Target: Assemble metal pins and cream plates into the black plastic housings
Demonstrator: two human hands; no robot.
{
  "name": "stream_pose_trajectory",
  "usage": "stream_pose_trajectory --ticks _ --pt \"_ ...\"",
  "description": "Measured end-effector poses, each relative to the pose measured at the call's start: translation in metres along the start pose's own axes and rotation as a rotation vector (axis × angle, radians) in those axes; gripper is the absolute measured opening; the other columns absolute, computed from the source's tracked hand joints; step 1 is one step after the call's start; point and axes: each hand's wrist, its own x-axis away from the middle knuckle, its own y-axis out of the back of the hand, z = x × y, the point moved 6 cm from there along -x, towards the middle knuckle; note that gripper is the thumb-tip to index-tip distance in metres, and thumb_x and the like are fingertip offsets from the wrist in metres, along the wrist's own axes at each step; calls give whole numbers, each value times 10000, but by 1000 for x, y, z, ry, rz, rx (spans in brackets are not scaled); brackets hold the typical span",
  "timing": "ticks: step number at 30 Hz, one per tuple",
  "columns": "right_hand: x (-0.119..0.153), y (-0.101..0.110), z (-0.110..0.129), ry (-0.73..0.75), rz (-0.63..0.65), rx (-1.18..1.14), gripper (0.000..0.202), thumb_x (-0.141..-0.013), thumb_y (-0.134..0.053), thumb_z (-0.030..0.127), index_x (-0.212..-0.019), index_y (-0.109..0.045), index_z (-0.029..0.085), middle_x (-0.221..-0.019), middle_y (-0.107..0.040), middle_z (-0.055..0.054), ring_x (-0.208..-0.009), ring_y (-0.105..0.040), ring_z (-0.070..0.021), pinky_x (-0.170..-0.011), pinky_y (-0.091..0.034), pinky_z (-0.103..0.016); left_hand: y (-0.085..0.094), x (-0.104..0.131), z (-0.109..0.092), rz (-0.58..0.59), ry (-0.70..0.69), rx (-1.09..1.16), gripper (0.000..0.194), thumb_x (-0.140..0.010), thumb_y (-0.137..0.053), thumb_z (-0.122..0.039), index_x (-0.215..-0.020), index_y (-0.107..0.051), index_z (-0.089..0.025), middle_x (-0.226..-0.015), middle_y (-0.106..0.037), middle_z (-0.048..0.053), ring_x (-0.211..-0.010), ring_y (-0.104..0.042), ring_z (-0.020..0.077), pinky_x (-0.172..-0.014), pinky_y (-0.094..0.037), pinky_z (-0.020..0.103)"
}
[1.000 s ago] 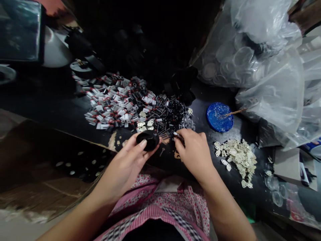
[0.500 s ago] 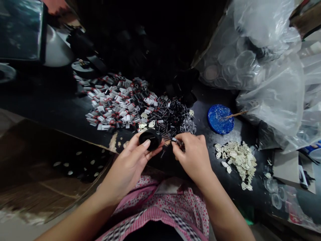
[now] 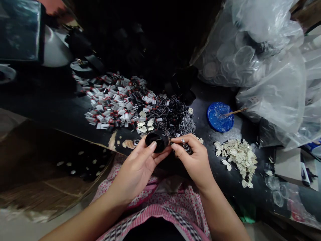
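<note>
Between thumb and fingers, my left hand grips a round black plastic cup-shaped part, its dark hollow tipped toward me. Close on its right, my right hand is closed around a slim tool with a metal tip, perhaps a screwdriver. Its thumb and forefinger pinch near the cup's rim; any tiny piece there is too small to make out. Just beyond the hands lie small dark springs, a heap of white and grey sleeves with red rings, and a few cream plates.
A blue lid of grease with a stick stands right of the heaps. Nearer lies a pile of cream plates. Clear plastic bags of round parts fill the right side. A sack with black parts hangs below the table's left edge.
My left hand has moved slightly right with the black cup, closer to my right hand. My right fingers have shifted, and the metal-tipped tool now shows more upright in them.
</note>
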Motion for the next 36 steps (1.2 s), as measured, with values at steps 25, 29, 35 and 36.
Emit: stream_pose_trajectory --ticks 25,29,35,36 --pt "9 1 34 179 62 59 38 -917 -669 196 -906 -667 232 -856 -703 10 -814 -636 -163 -796 -460 -348 10 3 1 74 66 -171 203 -834 -766 -415 -989 -802 -288 -993 -731 36 -902 -670 208 -738 -599 249" --pt "7 -1 24 -95 198 -136 83 -887 -707 253 -844 -639 233 -837 -674 24 -785 -645 -149 -724 -497 -290 15 2 0 127 155 -213 211 -830 -777 -371 -1006 -798 -257 -990 -739 47 -823 -680 195 -718 -610 267" --pt "9 2 35 100 84 99 20 -901 -690 221 -903 -681 239 -856 -707 12 -809 -648 -165 -783 -458 -338 20 -2 -8 137 147 -226 170 -838 -772 -327 -981 -797 -238 -917 -749 45 -773 -695 189 -705 -611 263" --pt "10 2 39 176 65 167 46 -916 -665 192 -909 -683 234 -853 -717 10 -810 -650 -165 -794 -438 -350 19 -3 -9 139 131 -219 171 -843 -767 -331 -984 -799 -241 -915 -752 42 -778 -696 184 -712 -609 252"
